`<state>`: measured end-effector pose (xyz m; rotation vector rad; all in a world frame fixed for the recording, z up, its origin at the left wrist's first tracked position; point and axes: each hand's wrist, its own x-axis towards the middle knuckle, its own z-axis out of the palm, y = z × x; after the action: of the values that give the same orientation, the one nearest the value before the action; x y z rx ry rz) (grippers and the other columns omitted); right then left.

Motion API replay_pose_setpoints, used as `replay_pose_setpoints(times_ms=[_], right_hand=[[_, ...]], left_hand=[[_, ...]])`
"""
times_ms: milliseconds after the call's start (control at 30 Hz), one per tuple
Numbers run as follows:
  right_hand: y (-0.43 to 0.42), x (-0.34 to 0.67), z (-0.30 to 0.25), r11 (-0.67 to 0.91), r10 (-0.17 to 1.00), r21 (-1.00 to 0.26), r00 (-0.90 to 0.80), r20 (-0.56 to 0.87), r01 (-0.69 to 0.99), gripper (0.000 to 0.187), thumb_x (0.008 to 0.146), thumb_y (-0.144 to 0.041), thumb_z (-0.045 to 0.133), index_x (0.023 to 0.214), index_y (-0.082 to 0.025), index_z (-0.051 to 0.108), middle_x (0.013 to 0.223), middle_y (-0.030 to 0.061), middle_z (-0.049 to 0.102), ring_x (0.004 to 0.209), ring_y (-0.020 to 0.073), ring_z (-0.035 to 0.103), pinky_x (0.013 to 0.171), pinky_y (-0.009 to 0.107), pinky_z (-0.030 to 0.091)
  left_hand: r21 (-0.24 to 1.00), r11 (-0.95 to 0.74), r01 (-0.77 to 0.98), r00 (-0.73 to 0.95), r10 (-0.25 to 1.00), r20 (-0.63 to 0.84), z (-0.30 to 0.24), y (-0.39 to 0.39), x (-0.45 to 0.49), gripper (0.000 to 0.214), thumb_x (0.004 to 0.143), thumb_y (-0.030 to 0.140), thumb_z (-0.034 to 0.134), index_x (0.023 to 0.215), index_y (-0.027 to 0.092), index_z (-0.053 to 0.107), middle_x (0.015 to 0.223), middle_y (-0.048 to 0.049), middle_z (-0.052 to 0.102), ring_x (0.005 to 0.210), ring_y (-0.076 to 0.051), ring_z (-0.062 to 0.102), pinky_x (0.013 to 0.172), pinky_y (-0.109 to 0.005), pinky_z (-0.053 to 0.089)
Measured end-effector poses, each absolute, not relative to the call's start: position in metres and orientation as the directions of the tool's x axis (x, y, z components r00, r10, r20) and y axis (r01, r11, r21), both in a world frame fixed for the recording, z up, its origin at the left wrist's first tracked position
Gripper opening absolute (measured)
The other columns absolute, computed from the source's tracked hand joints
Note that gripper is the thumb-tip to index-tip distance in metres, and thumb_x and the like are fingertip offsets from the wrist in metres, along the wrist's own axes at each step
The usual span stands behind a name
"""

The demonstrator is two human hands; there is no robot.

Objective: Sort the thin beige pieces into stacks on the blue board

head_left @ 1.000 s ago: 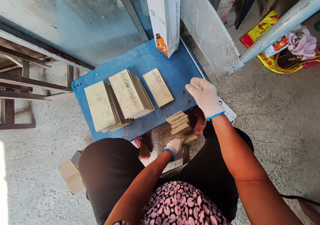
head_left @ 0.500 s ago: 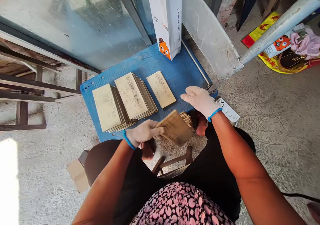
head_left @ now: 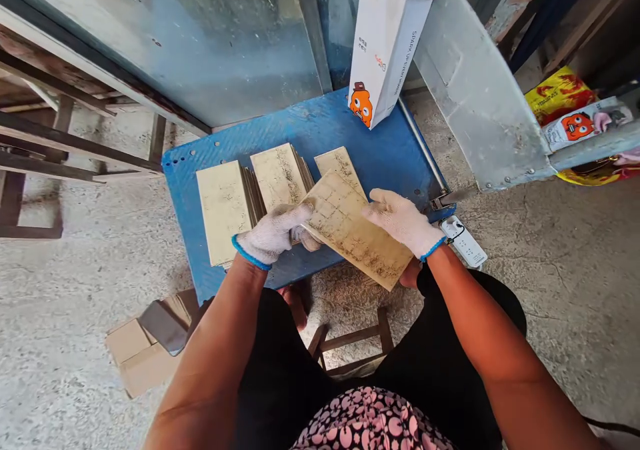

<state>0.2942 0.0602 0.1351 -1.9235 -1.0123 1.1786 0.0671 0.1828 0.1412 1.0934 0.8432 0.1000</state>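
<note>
Head view, looking down over the lap.

- Thin wooden sheet [head_left: 357, 233]: pale, rectangular, speckled dark along one long side, faint grid lines on its face. Held in the air at picture centre over the near edge of the blue board [head_left: 395, 157]. It is tilted, with its long axis running from 10 o'clock to 4 o'clock.
- Left hand [head_left: 273, 237]: white knit glove with a blue cuff, at 9 o'clock of the sheet. Fingers are curled shut on the sheet's upper-left end, thumb on top.
- Right hand [head_left: 403, 220]: same kind of glove, at 2 o'clock of the sheet. Fingers are together and pinch its far long edge; the palm side is hidden.
- On the blue board, at 10 to 12 o'clock of the held sheet: left stack [head_left: 223, 210] of like sheets, fanned. The middle stack [head_left: 277, 177] sits just beside it, partly behind the left glove. A single sheet [head_left: 343, 163] lies at 12 o'clock, its near end covered by the held one.
- White paper bag [head_left: 387, 43] with an orange cartoon figure stands upright at the board's far edge, at 12 o'clock.
- White power strip [head_left: 465, 240] lies on the concrete at 3 o'clock, just past the right wrist.
- Wooden stool frame [head_left: 350, 340] is at 6 o'clock, between the knees.
- Flattened cardboard [head_left: 140, 357] is on the floor at 8 o'clock.
- Yellow printed bag [head_left: 560, 93] is at 2 o'clock, well apart, behind a grey metal plate [head_left: 475, 90].
</note>
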Motion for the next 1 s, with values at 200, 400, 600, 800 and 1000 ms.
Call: replay_pose_setpoints(times_ms=[200,400,600,800,1000], right_hand=[[0.069,0.263,0.126,-0.532,0.847,-0.622,0.377,-0.376,0.575,0.124,0.055,-0.064,0.084,0.156,-0.023,0.025,0.159,0.0149,0.031,0.132,0.0399,0.048,0.104,0.049,0.045],[0.076,0.242,0.106,-0.345,0.938,-0.559,0.260,-0.229,0.754,0.136,0.051,-0.066,0.085,0.158,-0.021,0.014,0.163,0.0162,0.019,0.144,0.0406,0.031,0.110,0.049,0.041],[0.077,0.225,0.097,-0.280,0.955,-0.544,0.169,-0.245,0.791,0.143,0.049,-0.061,0.087,0.159,-0.016,0.007,0.163,0.0212,0.013,0.147,0.0405,0.023,0.116,0.051,0.032],[0.078,0.203,0.096,-0.275,0.948,-0.531,0.132,-0.291,0.802,0.140,0.052,-0.056,0.086,0.159,-0.018,0.005,0.162,0.0218,0.017,0.147,0.0403,0.024,0.116,0.053,0.030],[0.082,0.191,0.099,-0.340,0.932,-0.543,0.198,-0.303,0.768,0.130,0.057,-0.050,0.082,0.159,-0.017,0.008,0.159,0.0200,0.024,0.146,0.0379,0.029,0.114,0.050,0.035]], left_hand=[[0.760,0.575,0.302,0.633,0.476,-0.611,0.125,0.194,0.076,0.049,0.069,0.054,0.073,0.080,0.007,0.071,0.059,-0.0092,0.069,0.050,-0.018,0.064,0.049,-0.027,0.054],[0.754,0.606,0.252,0.614,0.502,-0.609,0.117,0.203,0.067,0.050,0.071,0.052,0.071,0.085,0.004,0.070,0.061,-0.0091,0.069,0.047,-0.018,0.064,0.047,-0.028,0.054],[0.732,0.633,0.253,0.573,0.512,-0.640,0.112,0.203,0.047,0.054,0.069,0.057,0.072,0.081,0.005,0.070,0.059,-0.0105,0.069,0.045,-0.018,0.063,0.044,-0.027,0.053],[0.738,0.603,0.304,0.525,0.540,-0.658,0.110,0.200,0.030,0.057,0.066,0.066,0.071,0.072,0.010,0.067,0.052,-0.0076,0.065,0.041,-0.016,0.059,0.040,-0.025,0.048],[0.732,0.552,0.398,0.467,0.565,-0.680,0.117,0.199,0.034,0.062,0.074,0.074,0.059,0.075,0.012,0.068,0.054,-0.0083,0.065,0.045,-0.015,0.059,0.043,-0.023,0.044]])
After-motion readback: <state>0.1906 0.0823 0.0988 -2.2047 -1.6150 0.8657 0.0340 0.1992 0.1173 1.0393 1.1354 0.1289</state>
